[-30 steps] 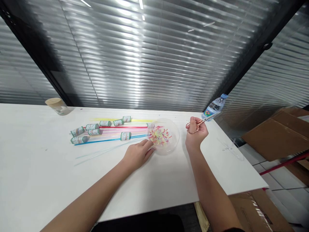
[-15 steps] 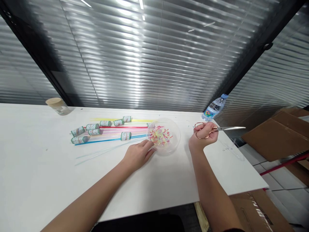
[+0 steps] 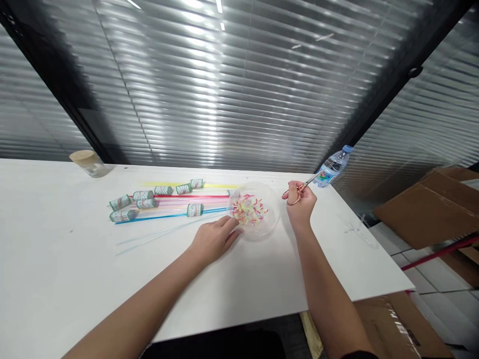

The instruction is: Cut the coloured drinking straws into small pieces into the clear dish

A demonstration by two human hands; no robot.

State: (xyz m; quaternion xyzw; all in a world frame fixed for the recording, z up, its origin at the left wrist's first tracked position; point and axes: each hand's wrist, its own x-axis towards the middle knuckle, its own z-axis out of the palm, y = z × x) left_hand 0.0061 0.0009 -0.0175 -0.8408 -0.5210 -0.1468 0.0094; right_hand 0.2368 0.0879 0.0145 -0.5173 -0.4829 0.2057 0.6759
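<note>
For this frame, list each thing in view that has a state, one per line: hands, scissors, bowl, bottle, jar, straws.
left hand: flat on the table, fingertips at the bowl's rim
right hand: closed on the scissors
scissors: held, blades shut as far as shows, pointing away
clear bowl: upright, holding cut straw pieces
water bottle: capped, lying tilted
jar: lid on, upright
straws: lying flat, banded
</note>
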